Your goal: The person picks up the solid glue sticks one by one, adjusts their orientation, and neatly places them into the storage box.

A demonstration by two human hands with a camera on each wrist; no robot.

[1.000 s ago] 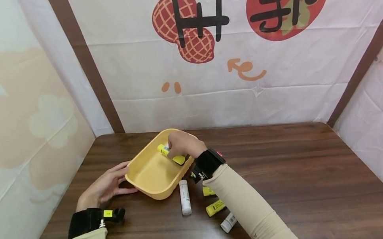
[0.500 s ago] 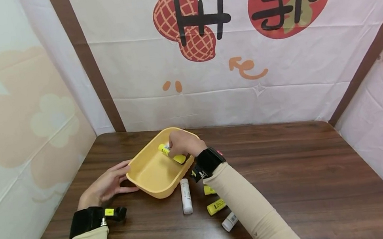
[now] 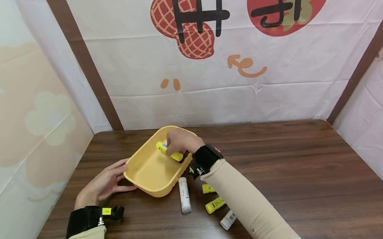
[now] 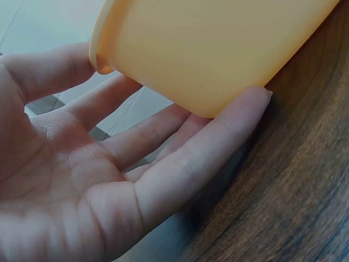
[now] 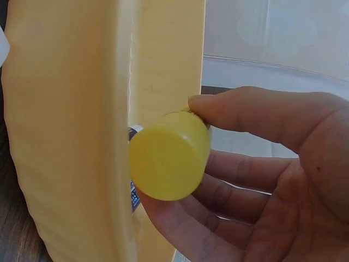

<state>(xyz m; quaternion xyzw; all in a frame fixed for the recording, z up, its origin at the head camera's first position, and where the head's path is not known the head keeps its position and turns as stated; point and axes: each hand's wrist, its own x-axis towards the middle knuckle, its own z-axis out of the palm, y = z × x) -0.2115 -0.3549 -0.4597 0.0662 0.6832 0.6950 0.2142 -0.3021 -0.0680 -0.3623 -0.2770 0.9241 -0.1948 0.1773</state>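
A pale yellow plastic box [image 3: 148,172] stands on the table at the left, set at a slant. My left hand [image 3: 105,184] holds its near left end; in the left wrist view the thumb [image 4: 218,142] presses the wall while another finger touches the rim. Inside the box, my right hand [image 3: 181,140] pinches a yellow glue stick [image 3: 176,155] between thumb and fingers. Its round yellow end [image 5: 166,158] faces the camera in the right wrist view. A dark printed label [image 5: 134,197] shows behind it; whether it belongs to another stick I cannot tell.
A white glue stick [image 3: 184,195] lies just in front of the box. Further right are two yellow glue sticks [image 3: 214,205] and another white one [image 3: 228,220], partly hidden by the right forearm. A printed cloth [image 3: 189,103] hangs behind the brown table [image 3: 290,163].
The glue stick in my right hand has shifted very slightly within the box. Both hands keep their places, and the head view has moved a little.
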